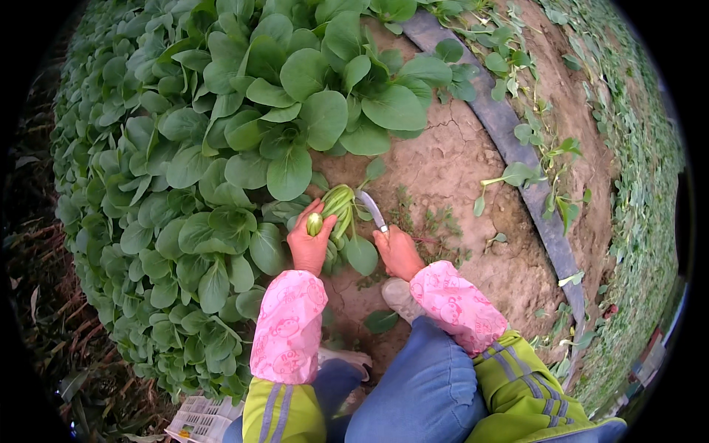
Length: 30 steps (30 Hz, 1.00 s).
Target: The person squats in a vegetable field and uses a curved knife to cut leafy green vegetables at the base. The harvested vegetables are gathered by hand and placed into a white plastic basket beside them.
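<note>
My left hand grips a leafy green plant, likely bok choy, whose pale cut-looking base shows between thumb and fingers. Just beyond it, a cluster of light green stalks spreads low over the soil; whether these belong to the held plant is unclear. A small sickle is held in my right hand, its curved metal blade reaching left until the tip touches or nearly touches those stalks. A broad loose leaf hangs between the two hands.
Dense rows of leafy greens fill the left and the far side. A dark flat strip runs along the bare soil at right, with scattered leaves over it. A white plastic crate stands at lower left. My shoe is near my right wrist.
</note>
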Each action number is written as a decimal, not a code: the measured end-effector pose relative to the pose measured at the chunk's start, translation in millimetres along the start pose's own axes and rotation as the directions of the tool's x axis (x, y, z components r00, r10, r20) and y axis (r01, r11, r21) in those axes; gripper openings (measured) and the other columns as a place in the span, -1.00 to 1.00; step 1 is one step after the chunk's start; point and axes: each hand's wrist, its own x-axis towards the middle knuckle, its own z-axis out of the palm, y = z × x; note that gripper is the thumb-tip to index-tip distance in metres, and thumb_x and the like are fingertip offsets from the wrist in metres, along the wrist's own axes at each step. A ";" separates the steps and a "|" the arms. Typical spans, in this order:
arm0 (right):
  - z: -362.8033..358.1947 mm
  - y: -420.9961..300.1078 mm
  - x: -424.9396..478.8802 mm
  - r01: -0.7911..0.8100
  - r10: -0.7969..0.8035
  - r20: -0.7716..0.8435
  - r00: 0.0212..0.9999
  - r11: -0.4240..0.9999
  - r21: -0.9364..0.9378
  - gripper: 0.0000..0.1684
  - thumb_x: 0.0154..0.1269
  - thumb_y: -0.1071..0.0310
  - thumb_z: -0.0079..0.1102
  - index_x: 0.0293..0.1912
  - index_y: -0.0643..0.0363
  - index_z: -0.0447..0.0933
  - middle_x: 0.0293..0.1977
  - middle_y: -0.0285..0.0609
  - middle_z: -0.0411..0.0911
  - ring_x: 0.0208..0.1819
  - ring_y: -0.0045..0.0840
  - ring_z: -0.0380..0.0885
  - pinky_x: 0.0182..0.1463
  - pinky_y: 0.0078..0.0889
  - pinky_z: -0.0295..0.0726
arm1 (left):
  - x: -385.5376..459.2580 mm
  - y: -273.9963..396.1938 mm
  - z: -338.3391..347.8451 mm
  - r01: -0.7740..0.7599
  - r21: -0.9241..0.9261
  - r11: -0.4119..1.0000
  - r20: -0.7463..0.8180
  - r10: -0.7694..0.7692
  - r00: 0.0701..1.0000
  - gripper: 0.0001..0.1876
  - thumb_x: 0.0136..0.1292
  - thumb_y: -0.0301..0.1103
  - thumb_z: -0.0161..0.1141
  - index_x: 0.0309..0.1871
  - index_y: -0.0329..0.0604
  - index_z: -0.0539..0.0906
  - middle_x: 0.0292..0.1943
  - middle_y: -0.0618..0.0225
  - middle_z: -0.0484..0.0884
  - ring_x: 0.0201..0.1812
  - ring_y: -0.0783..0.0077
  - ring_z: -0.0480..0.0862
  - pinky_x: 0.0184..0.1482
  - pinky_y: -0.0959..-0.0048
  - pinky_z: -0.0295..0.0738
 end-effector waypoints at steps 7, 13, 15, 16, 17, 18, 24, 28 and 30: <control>-7.6 6.5 -0.8 0.194 -0.228 -0.128 0.965 0.953 -0.234 -0.59 0.33 0.08 0.07 -0.29 0.30 0.37 -0.55 0.18 0.54 -0.45 0.08 0.55 -0.35 0.06 0.50 | -1.1 13.7 6.6 0.297 -0.430 0.853 -0.009 -0.333 0.943 -0.55 0.23 -0.41 0.28 0.17 -0.34 0.50 0.07 0.29 0.58 0.02 0.52 0.54 0.13 0.51 0.40; -5.2 -2.7 1.5 0.215 -0.263 -0.063 0.963 0.886 -0.411 -0.61 0.31 0.07 0.09 -0.31 0.25 0.36 -0.58 0.12 0.55 -0.48 0.06 0.56 -0.39 0.06 0.54 | -8.7 8.6 12.4 0.293 -0.603 0.742 -0.059 -0.407 0.911 -0.53 0.27 -0.38 0.25 0.22 -0.30 0.45 0.00 0.33 0.59 -0.04 0.52 0.56 0.07 0.53 0.43; -5.9 -5.0 4.3 0.215 -0.268 -0.068 0.961 0.878 -0.428 -0.61 0.31 0.07 0.09 -0.31 0.24 0.36 -0.57 0.11 0.55 -0.48 0.06 0.56 -0.39 0.05 0.55 | -8.7 5.5 10.9 0.291 -0.585 0.757 -0.050 -0.392 0.919 -0.52 0.27 -0.38 0.26 0.23 -0.30 0.44 0.00 0.33 0.59 -0.04 0.52 0.55 0.07 0.53 0.43; -7.1 -5.5 5.7 0.216 -0.269 -0.061 0.961 0.873 -0.438 -0.62 0.31 0.07 0.09 -0.31 0.24 0.36 -0.57 0.10 0.55 -0.48 0.06 0.56 -0.39 0.05 0.55 | -8.4 4.5 10.4 0.288 -0.557 0.779 -0.049 -0.377 0.925 -0.52 0.26 -0.39 0.26 0.23 -0.30 0.44 0.00 0.33 0.59 -0.04 0.53 0.55 0.07 0.53 0.43; -8.8 -5.4 7.3 0.218 -0.269 -0.052 0.962 0.867 -0.448 -0.62 0.30 0.07 0.09 -0.31 0.24 0.36 -0.57 0.10 0.55 -0.48 0.06 0.56 -0.39 0.05 0.55 | -8.0 3.4 9.7 0.284 -0.528 0.800 -0.047 -0.362 0.931 -0.52 0.26 -0.40 0.26 0.22 -0.30 0.44 0.01 0.32 0.58 -0.04 0.53 0.55 0.07 0.53 0.43; -10.8 -5.2 8.7 0.220 -0.269 -0.044 0.962 0.861 -0.458 -0.62 0.30 0.07 0.09 -0.31 0.23 0.36 -0.56 0.10 0.56 -0.48 0.06 0.56 -0.39 0.05 0.55 | -7.6 2.4 8.6 0.280 -0.498 0.821 -0.045 -0.347 0.937 -0.52 0.25 -0.40 0.27 0.22 -0.30 0.44 0.01 0.32 0.58 -0.04 0.53 0.55 0.07 0.53 0.43; -24.0 -7.9 14.0 0.266 -0.289 0.017 0.957 0.855 -0.444 -0.64 0.29 0.09 0.10 -0.30 0.23 0.37 -0.53 0.11 0.56 -0.45 0.07 0.56 -0.35 0.07 0.54 | -0.3 8.5 -1.0 0.103 -0.053 0.993 0.003 -0.103 0.995 -0.36 -0.07 -0.35 0.51 0.09 -0.38 0.49 0.08 0.10 0.49 0.08 0.24 0.52 0.19 0.38 0.38; -31.1 -4.0 13.7 0.261 -0.269 0.046 0.962 0.858 -0.442 -0.63 0.29 0.08 0.09 -0.29 0.25 0.38 -0.50 0.14 0.56 -0.41 0.09 0.56 -0.29 0.08 0.53 | -0.8 36.4 -2.9 0.067 0.252 0.965 0.062 -0.085 0.994 -0.16 -0.25 -0.34 0.57 0.17 -0.35 0.39 0.06 0.08 0.46 0.07 0.20 0.52 0.14 0.34 0.41; -31.3 -6.2 16.4 0.278 -0.280 0.060 0.958 0.861 -0.426 -0.62 0.29 0.08 0.08 -0.28 0.26 0.38 -0.48 0.15 0.57 -0.38 0.10 0.56 -0.27 0.09 0.53 | 0.3 28.3 -4.8 0.036 0.260 0.965 0.074 -0.057 0.996 -0.16 -0.25 -0.36 0.54 0.19 -0.32 0.37 0.06 0.05 0.45 0.08 0.15 0.50 0.14 0.32 0.41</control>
